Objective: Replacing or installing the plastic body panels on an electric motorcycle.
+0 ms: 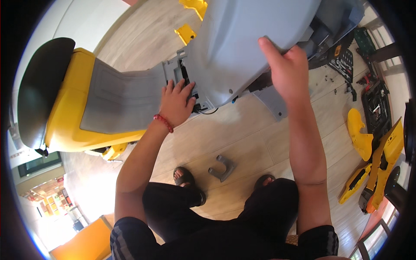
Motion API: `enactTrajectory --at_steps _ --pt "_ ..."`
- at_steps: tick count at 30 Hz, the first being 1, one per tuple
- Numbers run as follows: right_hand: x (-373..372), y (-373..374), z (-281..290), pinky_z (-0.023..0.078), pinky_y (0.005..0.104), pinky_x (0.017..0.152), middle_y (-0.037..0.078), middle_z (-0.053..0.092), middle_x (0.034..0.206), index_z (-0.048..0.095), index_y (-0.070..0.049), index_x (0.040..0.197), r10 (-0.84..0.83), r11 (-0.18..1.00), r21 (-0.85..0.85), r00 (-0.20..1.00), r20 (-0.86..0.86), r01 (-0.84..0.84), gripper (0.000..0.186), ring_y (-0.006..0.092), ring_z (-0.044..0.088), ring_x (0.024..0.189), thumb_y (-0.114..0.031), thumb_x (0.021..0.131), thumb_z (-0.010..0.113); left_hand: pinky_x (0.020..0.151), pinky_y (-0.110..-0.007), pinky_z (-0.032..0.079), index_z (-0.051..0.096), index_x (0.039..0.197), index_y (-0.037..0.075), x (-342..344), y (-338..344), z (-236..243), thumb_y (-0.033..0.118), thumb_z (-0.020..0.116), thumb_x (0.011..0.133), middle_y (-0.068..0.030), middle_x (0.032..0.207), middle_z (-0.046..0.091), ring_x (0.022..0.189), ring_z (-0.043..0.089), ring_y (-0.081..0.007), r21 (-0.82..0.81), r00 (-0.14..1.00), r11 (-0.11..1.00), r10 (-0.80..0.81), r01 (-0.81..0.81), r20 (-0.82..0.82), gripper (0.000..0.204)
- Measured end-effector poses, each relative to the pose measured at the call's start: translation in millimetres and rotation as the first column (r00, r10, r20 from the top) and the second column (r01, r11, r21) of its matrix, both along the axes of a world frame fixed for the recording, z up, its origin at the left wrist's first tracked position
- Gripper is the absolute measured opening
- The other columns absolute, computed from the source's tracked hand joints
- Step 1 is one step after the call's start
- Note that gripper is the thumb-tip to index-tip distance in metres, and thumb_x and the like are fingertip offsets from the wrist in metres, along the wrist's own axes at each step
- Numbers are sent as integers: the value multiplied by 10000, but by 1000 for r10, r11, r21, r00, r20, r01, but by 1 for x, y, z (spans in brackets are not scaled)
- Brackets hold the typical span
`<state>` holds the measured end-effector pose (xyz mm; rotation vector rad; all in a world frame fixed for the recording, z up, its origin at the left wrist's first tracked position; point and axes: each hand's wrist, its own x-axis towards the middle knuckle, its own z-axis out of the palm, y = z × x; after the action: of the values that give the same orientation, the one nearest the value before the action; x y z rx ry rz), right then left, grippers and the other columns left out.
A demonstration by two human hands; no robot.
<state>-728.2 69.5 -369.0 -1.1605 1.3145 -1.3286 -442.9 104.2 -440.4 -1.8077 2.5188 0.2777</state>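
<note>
"Left hand (177, 102)?"
"Loosely spread over the slotted end of the grey scooter footboard (121, 99)."
"The grey shield panel (242, 39)?"
"Just right; the right hand (291, 69) grasps its edge. Probably light, stiff, slick plastic: hold opposite edges."

The plank floor (262, 141) carries a grey U-shaped bracket (229, 166) below frame centre and yellow panels (360, 138) at right.
</note>
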Motion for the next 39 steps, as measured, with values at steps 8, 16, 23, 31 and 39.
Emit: enactTrajectory --at_steps 8,16,23,31,39 --pt "9 2 4 439 294 583 50 612 660 632 40 850 -103 986 -111 978 183 125 279 108 543 612 -234 801 654 1020 -594 188 401 1326 149 -9 6 17 430 587 784 -204 1375 339 1261 230 -500 72 990 997 -42 32 133 638" --pt "17 2 22 457 317 599 112 644 716 634 81 828 -137 987 104 982 129 124 337 161 593 638 -248 769 683 1019 -556 217 410 1325 176 -12 2 22 425 625 761 -178 1375 363 1262 250 -484 119 985 993 -1 -19 170 653" --pt "19 10 26 451 312 651 107 653 795 634 81 882 -174 984 73 967 186 163 311 165 592 719 -213 783 670 1005 -574 213 441 1305 157 -15 4 34 375 635 762 -111 1345 418 1260 245 -466 209 994 977 28 -49 102 616" --pt "19 17 21 444 286 722 85 638 918 613 69 970 -255 952 205 959 124 226 340 128 559 820 -219 798 668 1012 -571 214 445 1304 166 -11 15 27 374 621 780 -86 1341 424 1260 251 -450 92 996 994 49 -56 80 590" --pt "27 23 12 410 287 820 72 610 992 576 48 1027 -253 964 135 946 200 230 308 128 529 908 -204 852 608 1026 -599 180 432 1308 160 -11 18 24 340 609 801 -74 1344 409 1283 224 -443 161 994 980 113 -113 9 567"
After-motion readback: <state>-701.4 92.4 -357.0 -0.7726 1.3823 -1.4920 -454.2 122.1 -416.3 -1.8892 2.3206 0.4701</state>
